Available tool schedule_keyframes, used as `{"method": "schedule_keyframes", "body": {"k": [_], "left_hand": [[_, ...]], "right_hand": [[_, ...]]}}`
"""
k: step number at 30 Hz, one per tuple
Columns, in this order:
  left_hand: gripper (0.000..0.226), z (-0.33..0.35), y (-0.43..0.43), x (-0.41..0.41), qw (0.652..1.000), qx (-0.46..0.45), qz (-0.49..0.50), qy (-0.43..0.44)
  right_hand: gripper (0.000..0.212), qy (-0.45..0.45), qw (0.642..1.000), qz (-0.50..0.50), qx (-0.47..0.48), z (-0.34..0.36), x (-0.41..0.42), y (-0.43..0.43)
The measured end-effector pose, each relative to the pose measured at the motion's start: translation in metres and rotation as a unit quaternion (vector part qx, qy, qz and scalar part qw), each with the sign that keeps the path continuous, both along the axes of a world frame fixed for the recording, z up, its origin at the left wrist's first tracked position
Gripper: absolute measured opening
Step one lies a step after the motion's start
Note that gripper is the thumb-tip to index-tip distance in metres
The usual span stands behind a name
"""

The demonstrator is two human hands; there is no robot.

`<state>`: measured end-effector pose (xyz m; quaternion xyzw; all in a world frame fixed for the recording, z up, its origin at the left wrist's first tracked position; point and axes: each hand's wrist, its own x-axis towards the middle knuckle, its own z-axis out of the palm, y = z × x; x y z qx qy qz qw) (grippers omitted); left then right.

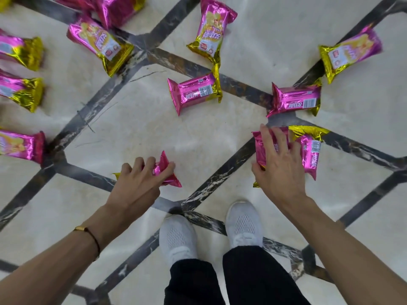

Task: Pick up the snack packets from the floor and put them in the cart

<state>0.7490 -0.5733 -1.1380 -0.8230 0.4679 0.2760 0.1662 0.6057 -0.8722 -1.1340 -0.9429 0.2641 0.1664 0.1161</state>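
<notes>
Several shiny pink-and-gold snack packets lie scattered on the marble floor. My left hand [141,181] is closed around one pink packet [165,172] low over the floor. My right hand [275,164] lies spread over another pink packet [261,148], thumb under its near edge. Right beside that one lies a further packet [310,150]. More packets lie ahead at centre [193,91], at right [295,100], at far right [350,51] and at top centre [211,31]. No cart is in view.
More packets lie along the left edge [19,146] [22,93] [24,51] and at top left [99,42]. My white shoes [178,236] [244,225] stand just behind my hands. The cream floor [141,128] has dark inlaid stripes.
</notes>
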Motion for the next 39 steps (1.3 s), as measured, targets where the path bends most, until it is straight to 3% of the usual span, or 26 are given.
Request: {"method": "schedule_keyframes", "body": {"k": [5, 9, 18, 24, 30, 35, 39], "left_hand": [[0.074, 0.09, -0.018, -0.006, 0.995, -0.023, 0.094, 0.033], [0.072, 0.178, -0.032, 0.005, 0.971, -0.102, 0.209, 0.062], [0.072, 0.406, -0.054, 0.05, 0.902, -0.239, 0.359, 0.003], [0.076, 0.572, -0.07, 0.071, 0.875, -0.281, 0.391, -0.046], [0.07, 0.717, -0.085, 0.075, 0.845, -0.33, 0.415, -0.069], [0.069, 0.821, -0.093, 0.075, 0.819, -0.381, 0.422, -0.076], [0.071, 0.888, -0.1, 0.068, 0.81, -0.395, 0.423, -0.099]], "right_hand": [[0.087, -0.038, 0.999, 0.013, 0.006, 0.087, 0.008, 0.015], [0.081, -0.052, 0.998, -0.007, 0.019, 0.171, 0.024, 0.02], [0.071, -0.098, 0.995, -0.028, -0.005, 0.392, 0.066, 0.014], [0.074, -0.218, 0.975, -0.026, -0.036, 0.553, 0.091, 0.01], [0.066, -0.266, 0.963, 0.013, -0.052, 0.69, 0.105, 0.002], [0.07, -0.344, 0.937, -0.02, -0.058, 0.794, 0.099, -0.001], [0.066, -0.34, 0.938, -0.008, -0.06, 0.848, 0.094, -0.008]]}}
